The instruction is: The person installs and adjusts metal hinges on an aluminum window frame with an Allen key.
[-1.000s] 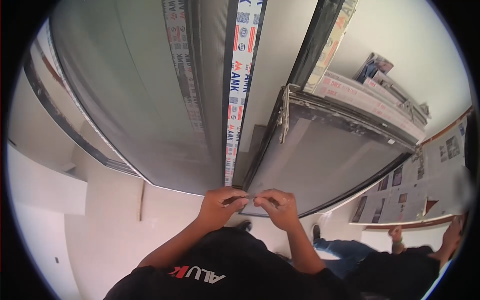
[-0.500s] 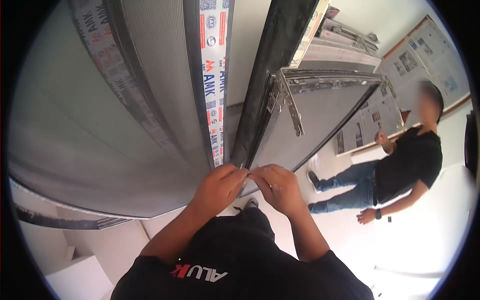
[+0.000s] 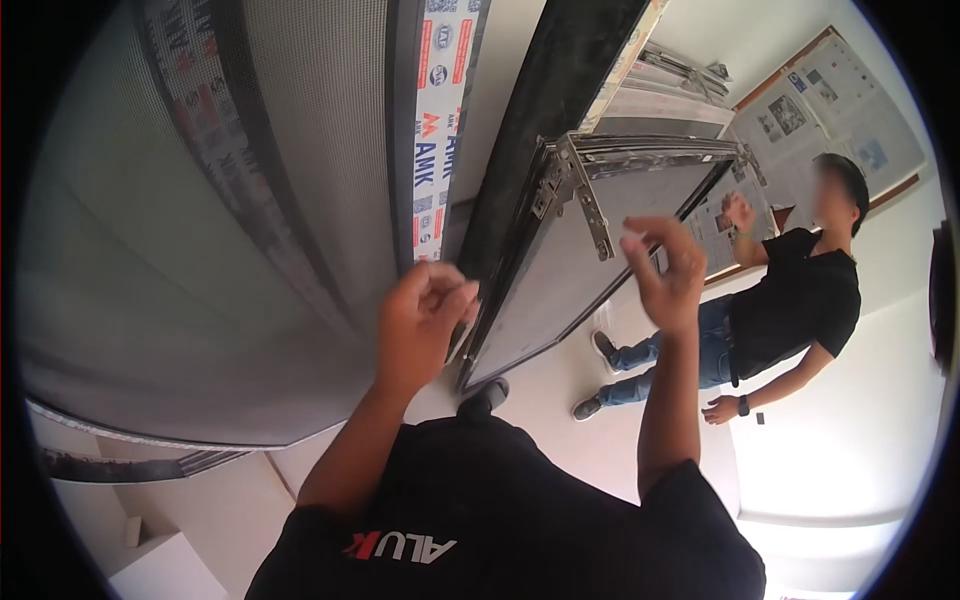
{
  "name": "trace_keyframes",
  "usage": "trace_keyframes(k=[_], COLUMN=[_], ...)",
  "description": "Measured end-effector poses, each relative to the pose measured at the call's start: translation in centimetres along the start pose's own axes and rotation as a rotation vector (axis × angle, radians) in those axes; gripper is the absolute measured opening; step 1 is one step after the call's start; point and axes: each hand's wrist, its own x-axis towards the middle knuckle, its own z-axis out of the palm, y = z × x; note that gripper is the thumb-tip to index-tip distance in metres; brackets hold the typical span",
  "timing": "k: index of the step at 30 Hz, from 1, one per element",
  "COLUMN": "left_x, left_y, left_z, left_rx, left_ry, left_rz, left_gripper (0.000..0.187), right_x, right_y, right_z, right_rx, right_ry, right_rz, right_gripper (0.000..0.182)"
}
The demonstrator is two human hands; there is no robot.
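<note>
On the right of my view I see another person (image 3: 815,300) standing in a black short-sleeved shirt, blue jeans (image 3: 715,335) and dark shoes (image 3: 587,409). One hand (image 3: 738,213) is raised; the other arm hangs low, with a dark watch (image 3: 744,405) at its wrist. At upper right I see newspaper sheets (image 3: 845,120) covering a surface with a brown edge, and left of them a pile of long strips (image 3: 680,75) near a pale wall (image 3: 700,28). At lower left I have a white box (image 3: 170,570) and a small block (image 3: 133,531) near it. A dark thing (image 3: 942,300) at the far right I cannot identify.
</note>
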Motion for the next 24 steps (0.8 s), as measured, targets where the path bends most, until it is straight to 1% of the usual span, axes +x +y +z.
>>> trace_keyframes(k=[1,3,4,5,6,7,8,9,10,12,13,15,16,18,22,24], left_x=[1.1,3.3,4.5,5.6,6.4,7.1,7.8,8.4,8.9,9.8,10.0,10.4,10.5,10.5,10.9,11.0], left_y=[0.5,1.6,1.8,1.8,1.7,1.4,1.2,0.9,0.5,-0.2,-0.4,-0.4,-0.4,-0.4,-0.2,-0.4], left_z=[0.6,2.2,3.0,3.8,4.4,5.0,5.5,5.9,6.2,6.8,6.9,6.8,6.8,6.8,6.9,7.2], left_rx=[-0.003,-0.027,-0.027,-0.016,-0.004,-0.003,0.082,0.166,0.165,0.315,0.314,0.501,0.504,0.581,0.613,0.646], left_ry=[0.007,0.087,0.094,0.107,0.120,0.124,0.132,0.138,0.141,0.207,0.203,0.196,0.189,0.207,0.192,0.228], left_rz=[-0.003,0.128,0.122,0.220,0.316,0.309,0.377,0.441,0.433,0.662,0.655,0.864,0.862,0.942,0.944,1.000], left_gripper=[0.012,0.014,0.014,0.014,0.014,0.014,0.011,0.008,0.008,0.009,0.009,0.016,0.016,0.017,0.018,0.021], right_x=[1.3,3.8,5.0,6.0,6.4,6.8,7.0,7.0,6.9,6.8,6.7,6.6,6.7,6.6,6.5,6.5], right_y=[0.5,0.9,0.7,0.9,1.6,2.6,3.3,3.7,4.1,4.5,4.4,4.3,4.3,4.4,4.5,4.5], right_z=[0.0,0.7,1.4,2.1,2.6,3.1,3.5,3.8,4.0,4.2,4.3,4.3,4.2,4.3,4.5,4.5], right_rx=[-0.017,-0.034,-0.139,-0.243,-0.239,-0.174,-0.112,-0.111,-0.079,-0.047,-0.037,-0.028,-0.017,-0.004,-0.021,-0.017], right_ry=[0.000,-0.009,0.027,0.063,0.054,0.030,0.008,0.001,0.018,0.036,0.055,0.079,0.063,0.050,0.079,0.089], right_rz=[-0.032,-0.060,-0.202,-0.344,-0.339,-0.286,-0.233,-0.228,-0.228,-0.223,-0.224,-0.217,-0.208,-0.196,-0.210,-0.205], right_gripper=[0.021,0.021,0.022,0.024,0.024,0.026,0.028,0.028,0.029,0.031,0.031,0.031,0.030,0.029,0.029,0.029])
